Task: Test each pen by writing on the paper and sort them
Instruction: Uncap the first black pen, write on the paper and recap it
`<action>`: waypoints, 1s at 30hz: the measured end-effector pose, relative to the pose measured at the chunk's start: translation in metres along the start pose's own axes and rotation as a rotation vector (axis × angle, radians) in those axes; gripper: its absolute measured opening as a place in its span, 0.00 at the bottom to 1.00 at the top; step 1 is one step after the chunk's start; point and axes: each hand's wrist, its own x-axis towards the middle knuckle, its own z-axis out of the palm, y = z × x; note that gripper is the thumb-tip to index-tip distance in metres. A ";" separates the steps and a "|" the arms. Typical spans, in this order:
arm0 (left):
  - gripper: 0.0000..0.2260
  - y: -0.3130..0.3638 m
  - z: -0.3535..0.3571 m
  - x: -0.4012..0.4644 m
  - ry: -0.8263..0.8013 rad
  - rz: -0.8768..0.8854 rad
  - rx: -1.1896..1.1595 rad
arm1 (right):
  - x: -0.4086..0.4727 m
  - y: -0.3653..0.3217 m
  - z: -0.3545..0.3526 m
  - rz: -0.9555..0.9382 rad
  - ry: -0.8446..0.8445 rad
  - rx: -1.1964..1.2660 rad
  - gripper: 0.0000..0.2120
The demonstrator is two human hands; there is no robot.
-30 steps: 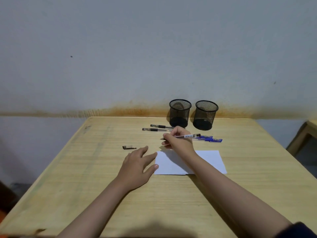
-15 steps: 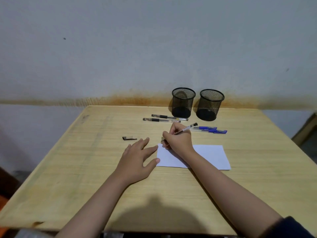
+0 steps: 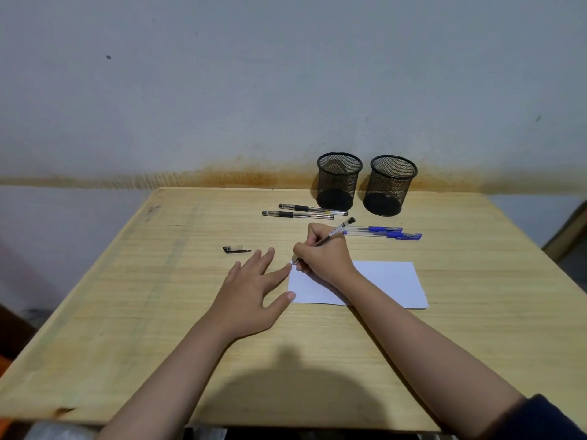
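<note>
My right hand [image 3: 324, 254] grips an uncapped clear pen [image 3: 340, 229] in a writing hold, its tip at the upper left corner of the white paper [image 3: 387, 282]. My left hand [image 3: 254, 289] lies flat on the wooden table [image 3: 158, 296], fingers spread, with fingertip and thumb at the paper's left edge. A black pen cap [image 3: 236, 249] lies left of my hands. Two black pens [image 3: 301, 211] lie side by side in front of the left mesh cup [image 3: 339, 181]. Two blue pens [image 3: 384, 232] lie in front of the right mesh cup [image 3: 390, 185]. Both cups look empty.
The table stands against a grey wall with a rust-coloured stain band. A wooden piece of furniture [image 3: 568, 236] shows at the far right edge. My head's shadow falls on the table's near edge.
My right hand turned the pen from lying nearly level to a slanted writing hold and brought its tip down to the paper's corner. The left hand stayed flat.
</note>
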 end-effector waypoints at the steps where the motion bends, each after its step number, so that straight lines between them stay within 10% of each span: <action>1: 0.31 0.000 0.000 0.000 -0.006 0.001 0.000 | 0.000 0.000 0.000 -0.001 -0.002 0.002 0.11; 30: 0.31 0.002 -0.001 -0.001 -0.003 0.000 -0.028 | 0.002 0.004 0.000 0.014 0.096 -0.015 0.11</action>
